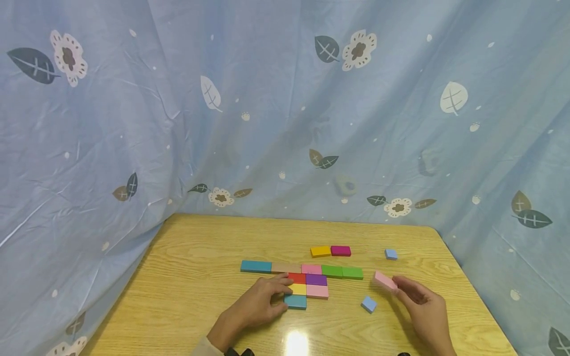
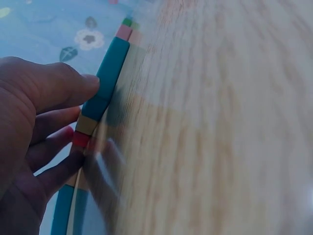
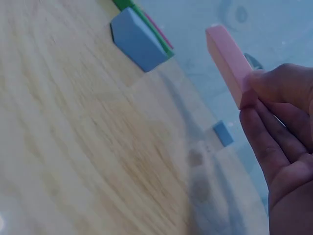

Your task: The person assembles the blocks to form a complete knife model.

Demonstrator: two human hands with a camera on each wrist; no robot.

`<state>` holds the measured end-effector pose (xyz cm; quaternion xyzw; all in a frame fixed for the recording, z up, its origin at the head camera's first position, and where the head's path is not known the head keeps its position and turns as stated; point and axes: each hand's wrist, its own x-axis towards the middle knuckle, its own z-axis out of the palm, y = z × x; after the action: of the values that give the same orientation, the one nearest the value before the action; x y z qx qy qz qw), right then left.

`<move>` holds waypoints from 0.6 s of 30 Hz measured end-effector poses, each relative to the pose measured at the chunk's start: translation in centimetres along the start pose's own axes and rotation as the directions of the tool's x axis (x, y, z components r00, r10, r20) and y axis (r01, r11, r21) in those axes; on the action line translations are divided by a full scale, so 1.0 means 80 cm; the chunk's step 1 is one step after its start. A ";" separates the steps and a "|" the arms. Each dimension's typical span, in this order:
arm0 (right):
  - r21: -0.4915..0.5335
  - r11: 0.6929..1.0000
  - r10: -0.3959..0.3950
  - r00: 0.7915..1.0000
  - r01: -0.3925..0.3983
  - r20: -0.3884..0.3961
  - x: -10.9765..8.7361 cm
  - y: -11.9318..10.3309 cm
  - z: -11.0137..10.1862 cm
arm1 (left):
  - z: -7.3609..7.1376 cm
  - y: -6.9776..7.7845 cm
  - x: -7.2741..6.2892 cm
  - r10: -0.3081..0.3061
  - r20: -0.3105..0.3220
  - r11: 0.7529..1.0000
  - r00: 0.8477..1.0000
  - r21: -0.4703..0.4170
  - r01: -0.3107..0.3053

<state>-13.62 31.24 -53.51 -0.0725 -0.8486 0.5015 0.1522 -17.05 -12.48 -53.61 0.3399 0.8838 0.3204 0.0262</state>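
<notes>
My right hand (image 1: 422,307) pinches a pink block (image 1: 385,281) by one end between thumb and fingertips, raised over the table's right side. In the right wrist view the pink block (image 3: 229,63) tilts away from the fingers. My left hand (image 1: 262,301) rests along the left side of a laid-out group of flat blocks. Its thumb touches the lower teal block (image 1: 295,301), and the other fingertips reach the yellow block (image 1: 297,289) and red block (image 1: 297,278). Right beside these lie a purple block (image 1: 316,280) and another pink block (image 1: 317,291).
Above the group runs a row with a longer teal block (image 1: 256,266), a tan block (image 1: 286,267), a pink one and two green blocks (image 1: 352,273). Behind lie an orange block (image 1: 320,251) and a magenta block (image 1: 341,251). Small blue blocks (image 1: 368,304) lie to the right.
</notes>
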 end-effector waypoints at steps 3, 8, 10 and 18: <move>0.010 1.000 0.015 1.000 -0.016 0.021 -0.009 -0.004 -0.004 | 0.000 0.000 0.000 0.004 -0.003 1.000 1.000 -0.011 -0.004; 0.060 0.998 -0.008 0.998 0.004 0.061 -0.020 -0.012 -0.002 | 0.000 0.000 0.001 0.008 -0.008 1.000 1.000 -0.016 -0.008; 0.078 0.997 -0.035 0.997 0.029 0.074 -0.023 -0.014 0.000 | 0.000 0.000 0.000 0.003 -0.005 1.000 1.000 -0.018 -0.003; 0.140 0.985 -0.125 0.981 0.105 0.149 -0.032 -0.022 0.025 | 0.003 0.001 -0.001 -0.009 -0.004 1.000 1.000 -0.008 0.009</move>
<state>-11.84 28.04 -53.32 0.0267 -0.8257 0.5510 0.1181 -16.87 -12.34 -53.75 0.3353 0.8841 0.3244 0.0273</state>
